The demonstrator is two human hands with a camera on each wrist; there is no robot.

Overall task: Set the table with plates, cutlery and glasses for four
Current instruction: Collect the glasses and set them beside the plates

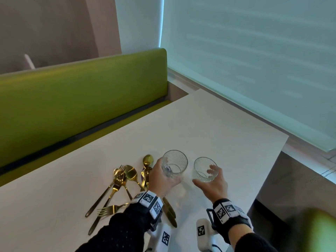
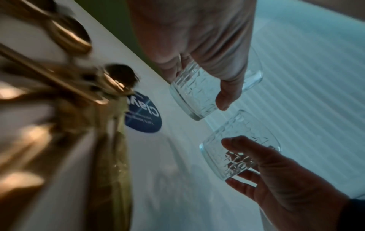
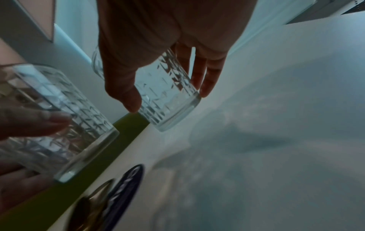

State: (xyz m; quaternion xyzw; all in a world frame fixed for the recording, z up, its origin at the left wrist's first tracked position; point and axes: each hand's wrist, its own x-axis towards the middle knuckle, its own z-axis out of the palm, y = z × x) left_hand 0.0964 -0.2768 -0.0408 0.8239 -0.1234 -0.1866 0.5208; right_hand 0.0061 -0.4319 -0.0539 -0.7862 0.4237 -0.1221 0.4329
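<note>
Each hand holds a clear patterned glass above the white table [image 1: 227, 128]. My left hand [image 1: 161, 179] grips the left glass [image 1: 175, 163], also seen as the upper glass [image 2: 197, 92] in the left wrist view and the near glass [image 3: 59, 118] in the right wrist view. My right hand [image 1: 214, 182] grips the right glass [image 1: 205, 170], the lower glass [image 2: 235, 143] in the left wrist view and the glass [image 3: 168, 93] under the palm in the right wrist view. Both glasses are lifted off the tabletop. Gold cutlery [image 1: 120, 180], forks, spoons and knives, lies in a loose heap left of my left hand.
A green bench [image 1: 81, 99] runs along the table's far left side. A window with a pale blind [image 1: 254, 60] borders the right. A round blue sticker [image 2: 143, 112] lies on the table by the cutlery. The table's right edge [image 1: 271, 171] is close to my right hand.
</note>
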